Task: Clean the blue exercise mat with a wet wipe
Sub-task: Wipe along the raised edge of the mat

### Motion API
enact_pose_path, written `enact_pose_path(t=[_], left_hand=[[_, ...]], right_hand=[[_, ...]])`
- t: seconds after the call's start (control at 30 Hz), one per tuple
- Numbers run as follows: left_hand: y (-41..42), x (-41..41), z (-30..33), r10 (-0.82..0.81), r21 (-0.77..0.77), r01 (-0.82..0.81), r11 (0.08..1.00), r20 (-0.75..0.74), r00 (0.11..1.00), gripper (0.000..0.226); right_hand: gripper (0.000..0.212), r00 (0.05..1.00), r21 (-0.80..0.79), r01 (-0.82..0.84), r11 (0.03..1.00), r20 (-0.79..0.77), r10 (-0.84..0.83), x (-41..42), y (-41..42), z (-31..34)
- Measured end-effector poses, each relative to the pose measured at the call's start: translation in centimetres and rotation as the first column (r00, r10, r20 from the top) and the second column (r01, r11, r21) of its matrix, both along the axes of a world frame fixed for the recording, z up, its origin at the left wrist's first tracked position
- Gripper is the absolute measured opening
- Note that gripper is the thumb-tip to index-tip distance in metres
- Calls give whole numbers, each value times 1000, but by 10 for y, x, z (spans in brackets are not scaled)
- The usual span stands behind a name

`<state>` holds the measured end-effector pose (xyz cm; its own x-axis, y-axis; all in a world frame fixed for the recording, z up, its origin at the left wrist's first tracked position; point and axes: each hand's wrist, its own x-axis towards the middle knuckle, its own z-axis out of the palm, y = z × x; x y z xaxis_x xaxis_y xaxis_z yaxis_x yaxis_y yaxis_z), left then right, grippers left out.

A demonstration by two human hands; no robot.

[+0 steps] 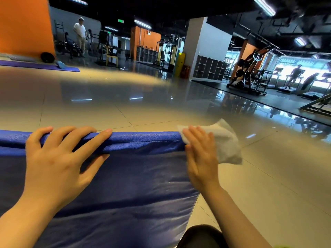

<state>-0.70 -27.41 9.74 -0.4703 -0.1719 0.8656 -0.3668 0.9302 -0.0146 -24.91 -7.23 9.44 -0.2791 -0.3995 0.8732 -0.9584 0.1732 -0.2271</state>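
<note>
Knee: dark-clad, at the lower edge, just beside the mat's right side.

Blue exercise mat: padded, vinyl-like cover, lying on the tiled floor directly before the person; far edge rolled or folded up into a thick lip. Judged soft and bendable, light enough to lift by an edge, surface probably slick when damp. Best held at that raised far lip.

Left hand: fingers spread and curled over the far lip, thumb on the near face, gripping and steadying it.

Right hand: fingers straight and together, pressing the wet wipe flat against the mat's far right corner; the wipe is thin, limp, crumpled, hanging past the edge.

Purple mat: far left, well apart.

Gym machines: far right.
</note>
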Motion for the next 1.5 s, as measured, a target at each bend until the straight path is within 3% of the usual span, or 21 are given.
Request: enact_pose_path(t=[0.1,0.17,0.33,0.43,0.53,0.67,0.83,0.93,1.07,1.23,1.37,1.5], left_hand=[[-3,3,-2,-7,-6,7,1000,39,999,46],[-5,6,-3,-4,-17,5,1000,65,998,48],[3,8,1,42,-75,-38,996,51,998,46],[1,5,1,20,-63,-19,998,16,1000,42],[6,3,0,28,-75,-30,997,-30,999,37],[10,1,5,59,-98,-62,993,-30,998,36],[4,12,3,4,-121,-2,993,18,1000,41],[2,16,4,-19,-134,27,991,63,998,42],[8,17,6,-12,-158,21,987,59,998,44],[16,16,5,7,-179,-4,984,18,1000,43],[18,18,4,15,-182,-7,983,41,999,46],[16,25,6,20,-201,-2,980,90,996,53]], right_hand=[[43,992,123,-24,992,-123,39,12,-6,4],[44,993,141,35,989,-119,-18,-10,8,4],[62,950,-27,177,984,266,-163,-62,44,-3],[54,928,-101,200,975,340,-155,-47,31,-3],[50,963,-95,87,992,263,-59,-8,-3,2],[47,994,90,-92,992,60,86,60,-49,9],[43,974,259,-81,963,-186,131,65,-42,14],[45,987,251,23,968,-158,18,20,-13,12],[48,988,187,146,971,27,-154,-23,30,5],[55,938,27,135,990,319,-137,19,-9,9],[45,989,73,-34,997,144,23,97,-55,7],[47,992,149,-118,982,-16,122,134,-72,4]])
